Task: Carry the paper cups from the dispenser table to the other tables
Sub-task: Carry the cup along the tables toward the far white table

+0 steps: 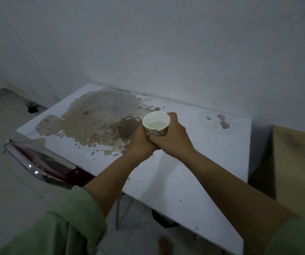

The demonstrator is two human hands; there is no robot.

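Note:
A white paper cup (156,120) with pale liquid inside is held upright over the middle of a white table (194,173). My left hand (140,142) wraps its lower left side and my right hand (173,133) grips its right side, the fingers of both meeting under the cup. The cup's base is hidden by my fingers, so I cannot tell whether it touches the tabletop. Both forearms reach in from the bottom, with green sleeves pushed up.
The tabletop's coating has peeled into a large brown patch (100,118) on its left half. A red chair with a chrome frame (43,166) stands at the table's left edge. A wooden table (299,172) adjoins on the right. The wall runs close behind.

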